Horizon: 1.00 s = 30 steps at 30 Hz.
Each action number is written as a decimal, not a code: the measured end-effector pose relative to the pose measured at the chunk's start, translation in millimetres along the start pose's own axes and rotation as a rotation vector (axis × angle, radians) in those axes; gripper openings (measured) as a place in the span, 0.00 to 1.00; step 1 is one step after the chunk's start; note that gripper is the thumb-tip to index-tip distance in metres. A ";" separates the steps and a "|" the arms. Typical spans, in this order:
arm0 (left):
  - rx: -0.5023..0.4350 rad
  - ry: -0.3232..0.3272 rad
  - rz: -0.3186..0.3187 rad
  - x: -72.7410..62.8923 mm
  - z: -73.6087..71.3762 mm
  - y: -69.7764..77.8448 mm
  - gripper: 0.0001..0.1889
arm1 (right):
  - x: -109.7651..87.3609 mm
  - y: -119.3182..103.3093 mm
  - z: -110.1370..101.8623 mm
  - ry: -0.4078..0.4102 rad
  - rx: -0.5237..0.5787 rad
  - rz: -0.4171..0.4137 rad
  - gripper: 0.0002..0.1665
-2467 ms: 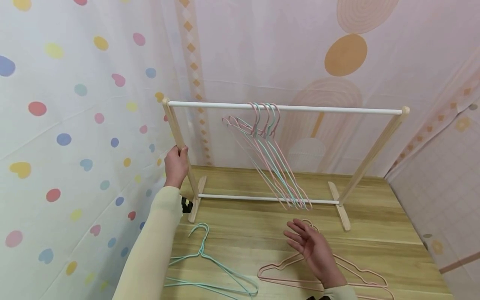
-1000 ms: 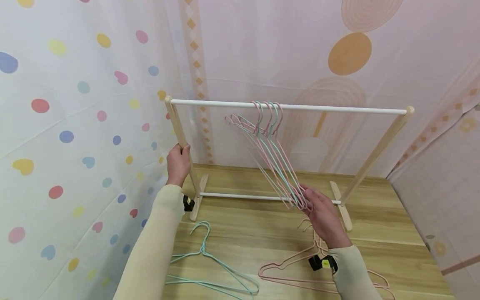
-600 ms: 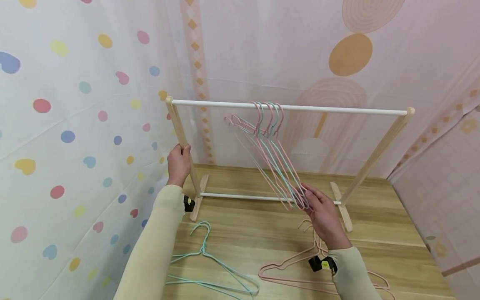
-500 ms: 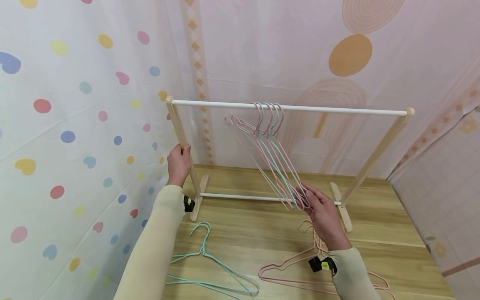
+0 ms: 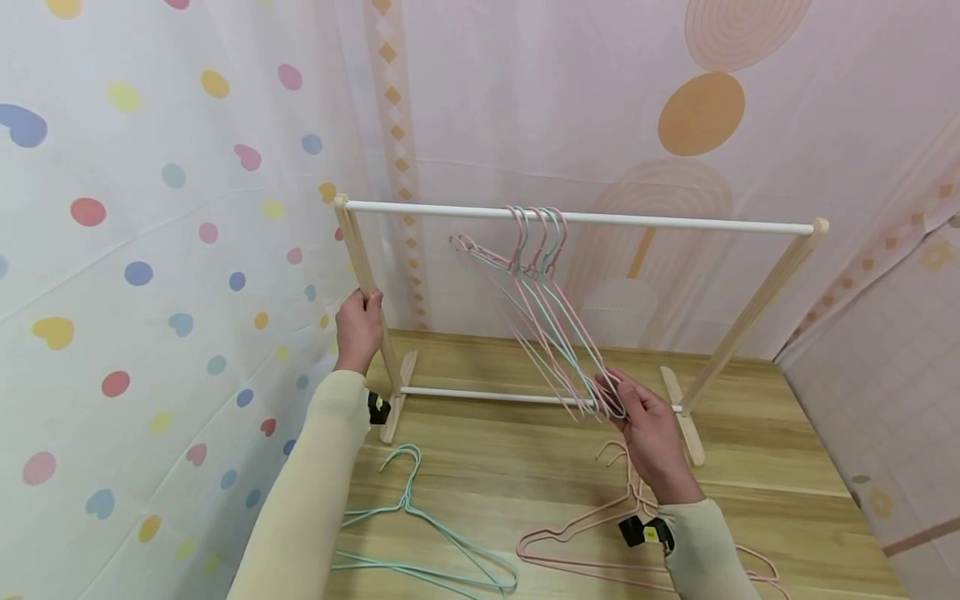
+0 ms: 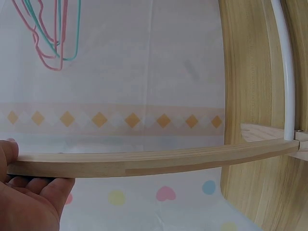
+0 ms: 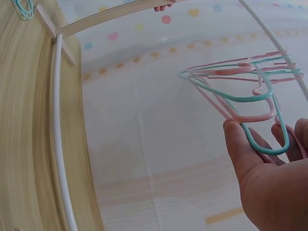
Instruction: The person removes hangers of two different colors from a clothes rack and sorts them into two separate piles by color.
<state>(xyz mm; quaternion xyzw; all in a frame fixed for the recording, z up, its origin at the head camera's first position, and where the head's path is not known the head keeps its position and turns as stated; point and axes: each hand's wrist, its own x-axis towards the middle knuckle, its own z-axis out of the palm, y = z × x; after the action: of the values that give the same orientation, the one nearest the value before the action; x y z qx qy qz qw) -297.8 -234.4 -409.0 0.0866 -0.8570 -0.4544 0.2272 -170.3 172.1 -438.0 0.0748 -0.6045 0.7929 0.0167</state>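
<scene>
Several pink and teal clothes hangers (image 7: 252, 99) hang close together near the middle of the rack's white top rail (image 5: 675, 222). My right hand (image 5: 651, 437) holds their near lower corners; in the right wrist view the thumb and fingers lie about a teal loop and pink ones. Some fingers are hidden behind the hangers. At the left, my left hand (image 5: 358, 329) grips the rack's wooden upright (image 6: 144, 163) about halfway up. In the left wrist view its thumb and fingers are on opposite sides of the wood.
Teal hangers (image 5: 407, 490) lie on the wooden surface (image 5: 465, 467) at front left. Pink hangers (image 5: 536, 535) lie at front right, partly under my right forearm. A lower white rail (image 5: 487, 395) joins the rack's feet. Patterned curtains (image 5: 187, 333) stand left, behind and right.
My right hand has risen from above the pink hangers on the surface and taken hold of the hanging hangers' corners. Those corners have since shifted slightly. The left hand keeps its grip.
</scene>
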 end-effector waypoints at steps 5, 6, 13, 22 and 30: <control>-0.009 0.001 0.006 -0.2 -0.3 -0.6 0.19 | -0.4 -0.2 -1.7 0.008 -0.017 -0.026 0.31; -0.007 0.002 0.010 -0.2 -0.4 -0.6 0.19 | -0.5 -0.4 -2.1 0.010 -0.019 -0.033 0.31; -0.003 0.013 0.041 0.8 -0.1 -2.4 0.18 | -0.8 -1.9 -4.8 0.003 -0.044 -0.082 0.33; -0.014 0.011 0.045 -0.1 -0.4 -1.9 0.16 | -1.6 -4.5 -9.5 0.008 0.023 -0.131 0.32; -0.018 0.014 0.047 0.1 -0.4 -2.4 0.16 | -3.9 -8.8 -13.8 0.006 0.088 -0.164 0.31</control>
<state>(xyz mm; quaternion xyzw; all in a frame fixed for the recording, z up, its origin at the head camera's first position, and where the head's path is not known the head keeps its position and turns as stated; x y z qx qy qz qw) -297.9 -236.0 -410.7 0.0677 -0.8531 -0.4560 0.2446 -166.8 187.9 -433.7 0.1225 -0.5609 0.8149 0.0801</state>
